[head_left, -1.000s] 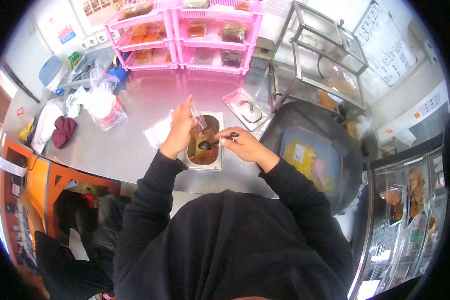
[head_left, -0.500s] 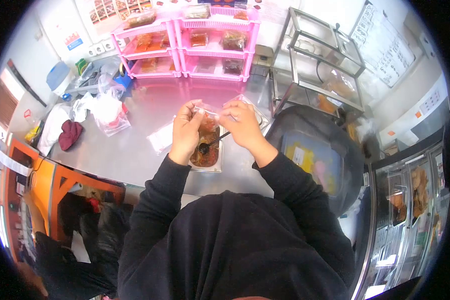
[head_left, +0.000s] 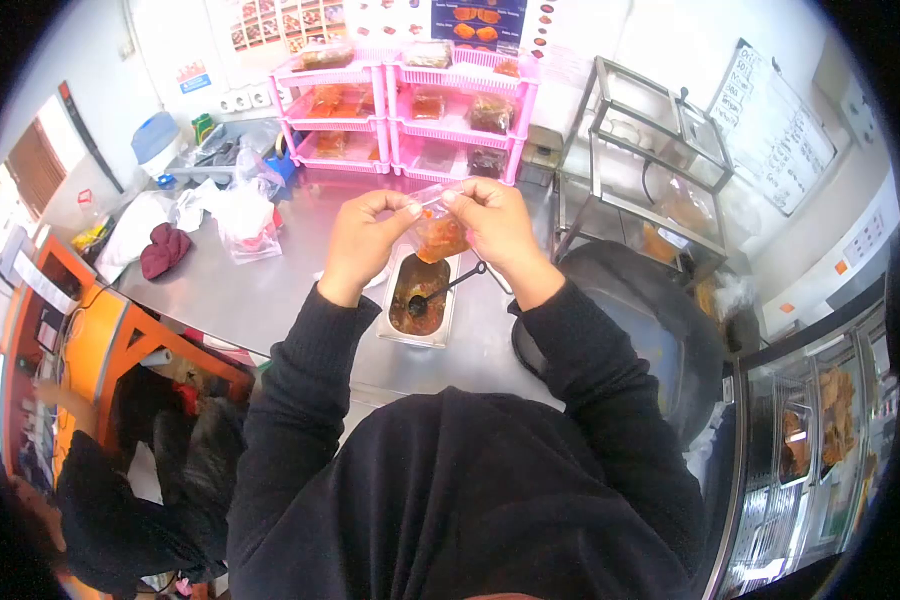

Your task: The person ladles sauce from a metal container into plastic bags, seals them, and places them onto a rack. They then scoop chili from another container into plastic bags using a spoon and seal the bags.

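Observation:
A small clear plastic bag (head_left: 440,238) with orange-red food at its bottom hangs between my two hands. My left hand (head_left: 370,235) pinches the bag's upper left edge between thumb and fingers. On the other side, my right hand (head_left: 495,220) pinches the upper right edge. Below and nearer to me, a rectangular metal container (head_left: 416,341) of saucy food stands on the steel table. A black ladle (head_left: 450,287) rests in it, its bowl in the food and its handle leaning over the right rim.
Pink shelves (head_left: 400,120) with bagged food stand at the back. A black tub (head_left: 625,330) and a metal rack (head_left: 610,180) are on the right. Plastic bags (head_left: 248,220) and a maroon cloth (head_left: 165,250) lie left. A person in black (head_left: 135,520) is at lower left.
Both hands have risen away from the container, lifting the bag between them. My right hand earlier held the ladle and let it go. The view has tilted up.

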`<act>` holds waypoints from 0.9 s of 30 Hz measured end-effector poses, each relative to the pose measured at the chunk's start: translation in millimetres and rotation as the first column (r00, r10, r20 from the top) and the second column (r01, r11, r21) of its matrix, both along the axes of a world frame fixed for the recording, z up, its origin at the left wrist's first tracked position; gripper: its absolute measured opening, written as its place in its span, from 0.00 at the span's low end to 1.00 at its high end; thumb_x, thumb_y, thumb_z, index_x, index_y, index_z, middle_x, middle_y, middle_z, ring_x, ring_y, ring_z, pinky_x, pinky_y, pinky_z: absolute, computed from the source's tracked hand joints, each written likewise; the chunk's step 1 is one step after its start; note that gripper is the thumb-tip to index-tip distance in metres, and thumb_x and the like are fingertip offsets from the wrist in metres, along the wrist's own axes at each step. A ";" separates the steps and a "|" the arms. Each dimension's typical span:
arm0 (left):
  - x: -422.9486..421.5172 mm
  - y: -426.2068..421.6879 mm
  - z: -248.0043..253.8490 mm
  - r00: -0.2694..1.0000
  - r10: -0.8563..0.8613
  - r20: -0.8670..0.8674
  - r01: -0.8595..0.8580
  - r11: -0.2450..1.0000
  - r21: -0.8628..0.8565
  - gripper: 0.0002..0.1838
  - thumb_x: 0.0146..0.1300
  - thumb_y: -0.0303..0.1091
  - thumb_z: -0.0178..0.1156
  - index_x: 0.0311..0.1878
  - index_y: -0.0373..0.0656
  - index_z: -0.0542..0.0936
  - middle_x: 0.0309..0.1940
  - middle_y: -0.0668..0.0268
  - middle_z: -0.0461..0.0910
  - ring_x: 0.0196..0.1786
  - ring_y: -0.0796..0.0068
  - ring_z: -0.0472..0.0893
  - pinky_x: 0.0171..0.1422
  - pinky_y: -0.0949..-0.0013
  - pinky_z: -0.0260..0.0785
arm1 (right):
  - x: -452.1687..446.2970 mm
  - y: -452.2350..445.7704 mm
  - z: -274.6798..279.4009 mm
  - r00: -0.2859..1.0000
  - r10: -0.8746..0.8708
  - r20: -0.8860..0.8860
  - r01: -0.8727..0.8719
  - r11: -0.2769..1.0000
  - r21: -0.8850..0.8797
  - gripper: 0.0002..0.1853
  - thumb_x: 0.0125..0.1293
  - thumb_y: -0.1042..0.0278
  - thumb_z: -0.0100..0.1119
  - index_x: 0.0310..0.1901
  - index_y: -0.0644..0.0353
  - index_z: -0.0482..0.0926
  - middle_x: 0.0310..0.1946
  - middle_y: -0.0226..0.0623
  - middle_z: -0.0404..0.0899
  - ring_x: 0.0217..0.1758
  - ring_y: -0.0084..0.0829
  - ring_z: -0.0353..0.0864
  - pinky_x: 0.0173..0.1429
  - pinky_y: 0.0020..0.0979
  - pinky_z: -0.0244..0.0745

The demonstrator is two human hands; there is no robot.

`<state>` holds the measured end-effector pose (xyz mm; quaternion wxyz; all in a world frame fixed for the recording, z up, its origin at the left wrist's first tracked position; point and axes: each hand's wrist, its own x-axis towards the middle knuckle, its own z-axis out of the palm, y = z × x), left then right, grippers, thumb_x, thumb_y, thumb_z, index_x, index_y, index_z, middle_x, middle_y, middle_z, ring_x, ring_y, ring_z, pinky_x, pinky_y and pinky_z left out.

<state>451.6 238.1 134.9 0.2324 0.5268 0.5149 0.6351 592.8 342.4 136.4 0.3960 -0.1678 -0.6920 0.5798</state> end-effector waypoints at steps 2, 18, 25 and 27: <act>7.3 -4.4 9.0 0.999 0.000 0.039 0.000 1.000 -0.009 0.06 0.55 0.30 0.59 0.33 0.37 0.78 0.29 0.68 0.79 0.33 0.82 0.75 0.41 0.77 0.65 | -3.4 -0.3 2.3 0.999 0.017 -0.037 -0.017 1.000 0.011 0.05 0.57 0.72 0.57 0.30 0.65 0.78 0.21 0.25 0.75 0.24 0.13 0.68 0.29 0.19 0.65; 19.3 7.3 -0.2 0.881 -0.115 0.459 0.094 0.993 0.068 0.10 0.55 0.29 0.60 0.40 0.36 0.76 0.33 0.65 0.78 0.36 0.77 0.78 0.43 0.76 0.69 | -17.1 2.2 18.7 0.990 0.087 -0.108 -0.094 0.994 -0.057 0.05 0.58 0.72 0.56 0.31 0.65 0.77 0.24 0.27 0.75 0.26 0.15 0.70 0.31 0.20 0.66; 20.0 14.0 -13.7 0.869 -0.138 0.475 0.153 0.988 0.007 0.11 0.55 0.28 0.59 0.41 0.35 0.76 0.34 0.65 0.78 0.36 0.78 0.78 0.40 0.77 0.70 | -25.5 6.3 21.7 0.997 -0.059 0.057 0.049 0.986 0.157 0.05 0.57 0.72 0.57 0.32 0.64 0.78 0.22 0.28 0.76 0.25 0.16 0.70 0.30 0.21 0.67; 21.5 17.2 -12.2 0.890 -0.120 0.439 0.136 0.991 -0.004 0.10 0.56 0.28 0.58 0.41 0.35 0.76 0.34 0.66 0.78 0.35 0.79 0.77 0.39 0.77 0.70 | -28.3 6.3 19.7 0.997 -0.076 0.025 0.068 0.971 0.230 0.05 0.56 0.72 0.57 0.32 0.64 0.78 0.23 0.29 0.77 0.26 0.16 0.71 0.31 0.21 0.67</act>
